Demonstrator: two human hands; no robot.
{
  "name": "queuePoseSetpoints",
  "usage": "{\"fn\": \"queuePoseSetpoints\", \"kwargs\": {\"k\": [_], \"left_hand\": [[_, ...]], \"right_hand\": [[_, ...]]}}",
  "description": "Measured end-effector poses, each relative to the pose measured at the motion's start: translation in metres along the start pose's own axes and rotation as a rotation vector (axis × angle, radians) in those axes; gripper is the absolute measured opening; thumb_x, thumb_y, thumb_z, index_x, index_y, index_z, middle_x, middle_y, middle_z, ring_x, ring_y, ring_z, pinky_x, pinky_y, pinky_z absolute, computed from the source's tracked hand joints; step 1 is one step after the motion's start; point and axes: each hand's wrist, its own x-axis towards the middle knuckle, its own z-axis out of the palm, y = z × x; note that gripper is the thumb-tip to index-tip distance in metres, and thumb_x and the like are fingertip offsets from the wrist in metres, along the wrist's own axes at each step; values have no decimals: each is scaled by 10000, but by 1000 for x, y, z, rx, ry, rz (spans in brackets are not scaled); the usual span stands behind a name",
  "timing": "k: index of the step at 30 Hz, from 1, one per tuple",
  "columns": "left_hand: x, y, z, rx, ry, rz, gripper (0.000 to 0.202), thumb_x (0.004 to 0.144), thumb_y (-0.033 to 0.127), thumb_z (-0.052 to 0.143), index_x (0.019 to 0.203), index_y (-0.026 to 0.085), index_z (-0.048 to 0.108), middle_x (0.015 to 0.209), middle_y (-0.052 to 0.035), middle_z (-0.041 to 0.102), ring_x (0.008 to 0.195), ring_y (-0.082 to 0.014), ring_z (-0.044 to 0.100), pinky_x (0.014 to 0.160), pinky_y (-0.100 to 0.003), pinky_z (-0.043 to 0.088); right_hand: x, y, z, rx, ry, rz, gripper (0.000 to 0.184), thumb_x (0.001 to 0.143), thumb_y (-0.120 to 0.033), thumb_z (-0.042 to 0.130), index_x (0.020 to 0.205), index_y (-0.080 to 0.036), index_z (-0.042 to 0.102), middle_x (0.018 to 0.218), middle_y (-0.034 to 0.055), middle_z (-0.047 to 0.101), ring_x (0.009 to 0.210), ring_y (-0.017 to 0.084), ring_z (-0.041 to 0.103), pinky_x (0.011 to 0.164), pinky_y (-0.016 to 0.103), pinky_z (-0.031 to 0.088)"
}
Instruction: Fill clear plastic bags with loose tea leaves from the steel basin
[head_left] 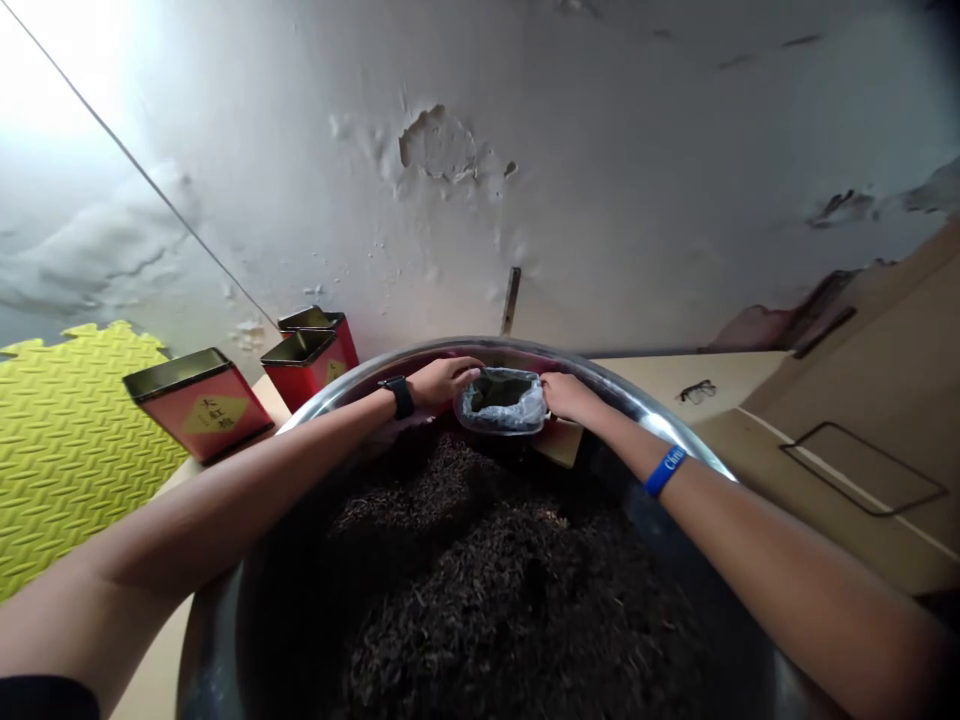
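A large steel basin (315, 400) heaped with dark loose tea leaves (480, 580) fills the foreground. At its far side stands a red tin lined with a clear plastic bag (502, 402), its mouth open and dark leaves inside. My left hand (444, 380), with a black watch on the wrist, grips the bag's left rim with closed fingers. My right hand (566, 395), with a blue wristband on the arm, holds the bag's right rim the same way.
Three red square tins (201, 402) with open tops stand at the left on the table edge. A yellow foam mat (67, 440) lies at the far left. Brown cardboard boxes (847, 440) rise at the right. A peeling white wall stands behind.
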Motion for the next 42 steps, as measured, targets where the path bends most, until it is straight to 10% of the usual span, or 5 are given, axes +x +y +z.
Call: {"fn": "queuePoseSetpoints", "kwargs": {"k": [10,17,25,35,42], "left_hand": [[-3,0,8,54,-36,-59,420,906,368,330,1276,187,409,1125,-101,589,968,-198,566,854,-303,417],[-4,-3,9,47,-43,-45,441,912,381,328,1304,183,376,1167,-114,571,1027,-219,550,878,-315,403],[-6,-2,7,119,-50,-60,451,910,378,329,1317,184,362,1018,-97,626,904,-208,588,798,-296,427],[-5,-4,6,120,-80,-76,462,903,376,336,1316,172,354,1037,-97,625,929,-210,592,799,-287,431],[-6,1,-3,39,-120,-62,450,877,380,418,1293,208,428,956,-61,649,818,-182,608,717,-250,443]], "right_hand": [[-46,-51,-37,135,500,-249,311,898,-198,282,1090,-180,526,997,94,620,897,194,551,797,302,379],[-96,-99,-14,78,-497,-931,460,826,-461,505,1181,-171,539,1130,101,586,1016,219,526,871,313,383],[-107,-99,15,-77,-816,-964,951,540,-681,638,1315,-175,418,1192,139,517,1045,292,510,853,359,406],[-106,-108,12,-200,-671,-924,382,749,-499,579,976,-195,615,784,53,651,671,202,598,509,262,320],[-82,-98,-17,-11,-310,-712,394,838,-555,428,912,-199,581,789,54,642,693,193,582,594,281,381]]}}
